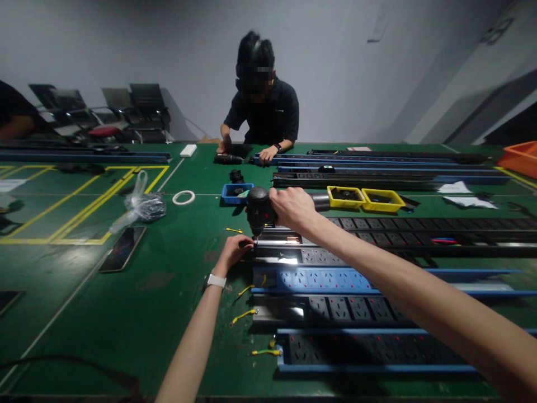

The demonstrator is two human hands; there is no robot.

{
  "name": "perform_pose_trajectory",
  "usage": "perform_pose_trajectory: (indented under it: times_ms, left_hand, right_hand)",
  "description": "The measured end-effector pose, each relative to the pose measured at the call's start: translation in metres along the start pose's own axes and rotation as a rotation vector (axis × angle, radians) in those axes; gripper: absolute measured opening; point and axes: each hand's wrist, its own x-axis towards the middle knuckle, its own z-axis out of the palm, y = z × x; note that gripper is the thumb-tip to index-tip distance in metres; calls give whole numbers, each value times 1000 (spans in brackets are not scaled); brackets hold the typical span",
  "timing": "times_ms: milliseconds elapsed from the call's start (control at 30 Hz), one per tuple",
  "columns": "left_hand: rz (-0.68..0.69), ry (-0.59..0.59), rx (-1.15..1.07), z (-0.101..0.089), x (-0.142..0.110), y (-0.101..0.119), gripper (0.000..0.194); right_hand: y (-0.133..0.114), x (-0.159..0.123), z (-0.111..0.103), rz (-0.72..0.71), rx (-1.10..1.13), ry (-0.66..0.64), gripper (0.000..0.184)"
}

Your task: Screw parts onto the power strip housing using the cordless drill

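**Black pistol-shaped power driver (259,210) points down at the end of a black metal socket strip (319,257)**

The right hand (293,207) is wrapped around the driver's handle, fingers closed firmly on it. The tool's rounded black head faces upward, and its thin bit points down at the left-hand end of the strip, which lies flat on a green-topped worktable (126,336). The picture is too small to tell whether the bit touches a screw.

The left hand (235,249), with a pale band (216,280) on the wrist, is at that same end, just beside the bit. Its thumb and forefinger are drawn close together; whether they pinch anything there cannot be told.

Nearer the wearer lie a bright blue strip with blue sockets (327,279), a black strip with silvery edges (361,308) and a blue-edged strip with black sockets (302,348). A short yellow wire with a ring end (243,317) sticks out from the silvery-edged one.

Beyond the driver stand a small blue plastic tray (232,200) and two small yellow plastic trays (346,205). Across the table, a co-worker in a black shirt (272,115) leans over more strips, near another black power tool (229,159).
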Motion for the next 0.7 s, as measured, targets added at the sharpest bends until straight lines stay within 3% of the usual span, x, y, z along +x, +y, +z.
perform_pose_trajectory:
  times_ms: [700]
  left_hand:
    - [6, 3, -11, 2, 0, -2, 20]
  right_hand:
    - [-2, -1, -4, 11, 1, -23, 35]
